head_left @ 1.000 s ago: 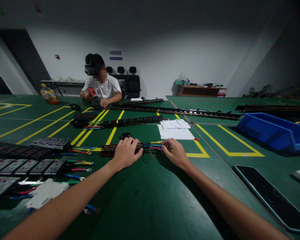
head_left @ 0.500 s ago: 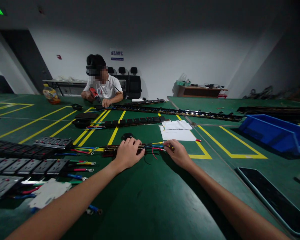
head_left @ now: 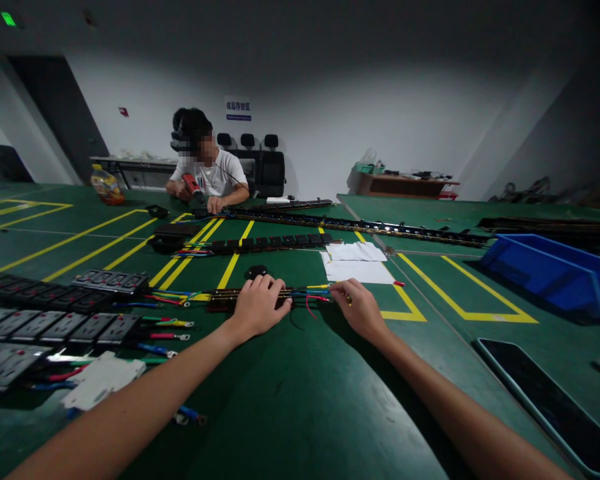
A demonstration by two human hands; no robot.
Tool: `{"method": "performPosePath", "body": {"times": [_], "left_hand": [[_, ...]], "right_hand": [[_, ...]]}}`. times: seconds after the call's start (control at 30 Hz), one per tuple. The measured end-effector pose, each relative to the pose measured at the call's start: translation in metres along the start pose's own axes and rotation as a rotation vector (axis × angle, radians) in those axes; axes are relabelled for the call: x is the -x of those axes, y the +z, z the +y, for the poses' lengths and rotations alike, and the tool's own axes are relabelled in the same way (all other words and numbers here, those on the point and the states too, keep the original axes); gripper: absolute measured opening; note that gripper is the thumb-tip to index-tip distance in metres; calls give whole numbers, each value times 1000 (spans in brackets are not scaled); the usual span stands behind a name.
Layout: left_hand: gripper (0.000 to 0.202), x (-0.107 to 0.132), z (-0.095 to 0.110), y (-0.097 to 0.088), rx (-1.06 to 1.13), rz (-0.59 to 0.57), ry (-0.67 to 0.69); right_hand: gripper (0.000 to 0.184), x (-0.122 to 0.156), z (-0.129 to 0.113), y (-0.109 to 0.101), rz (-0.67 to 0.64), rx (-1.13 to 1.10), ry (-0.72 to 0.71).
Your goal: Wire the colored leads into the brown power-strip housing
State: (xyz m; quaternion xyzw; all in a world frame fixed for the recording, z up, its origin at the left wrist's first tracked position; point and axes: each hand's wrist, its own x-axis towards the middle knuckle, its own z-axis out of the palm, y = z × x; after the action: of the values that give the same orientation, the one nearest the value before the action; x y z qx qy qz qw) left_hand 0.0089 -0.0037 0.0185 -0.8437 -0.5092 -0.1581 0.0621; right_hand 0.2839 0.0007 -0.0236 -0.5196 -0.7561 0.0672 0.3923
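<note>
A short black socket strip (head_left: 225, 300) with brass rails lies across the green table (head_left: 300, 400) in front of me. My left hand (head_left: 257, 308) rests on its right end, fingers curled down over it. Coloured wires (head_left: 313, 297), red, blue, yellow and green, stick out of that end. My right hand (head_left: 361, 308) pinches the ends of those wires between thumb and fingers. A small black round object (head_left: 255, 271) sits just behind the strip.
Rows of socket modules (head_left: 55, 320) with coloured leads lie at the left. White paper sheets (head_left: 357, 263) lie beyond my right hand, a blue bin (head_left: 550, 273) at the right, a dark panel (head_left: 545, 400) near right. A person (head_left: 207, 173) with a red tool sits across, behind long strips (head_left: 355, 225).
Both hands stay on the strip and wires; only the camera has drifted slightly, shifting the scene a little.
</note>
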Motion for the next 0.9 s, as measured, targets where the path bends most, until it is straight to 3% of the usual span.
{"method": "performPosePath", "body": {"times": [0.27,0.67,0.73,0.8,0.9], "left_hand": [[37,1,0,1,-6,19,1],[29,-1,-1,-9,101,-17,-51],[29,-8,1,-24,146,-2,-121],[27,-15,6,-50,217,25,-141],[23,-5,21,-100,590,-9,-9]], "right_hand": [[39,-3,2,0,23,84,78],[36,-6,4,5,-2,42,23],[36,-7,3,5,-4,49,16],[36,-7,2,6,-8,44,11],[35,-7,2,7,-11,43,9]]}}
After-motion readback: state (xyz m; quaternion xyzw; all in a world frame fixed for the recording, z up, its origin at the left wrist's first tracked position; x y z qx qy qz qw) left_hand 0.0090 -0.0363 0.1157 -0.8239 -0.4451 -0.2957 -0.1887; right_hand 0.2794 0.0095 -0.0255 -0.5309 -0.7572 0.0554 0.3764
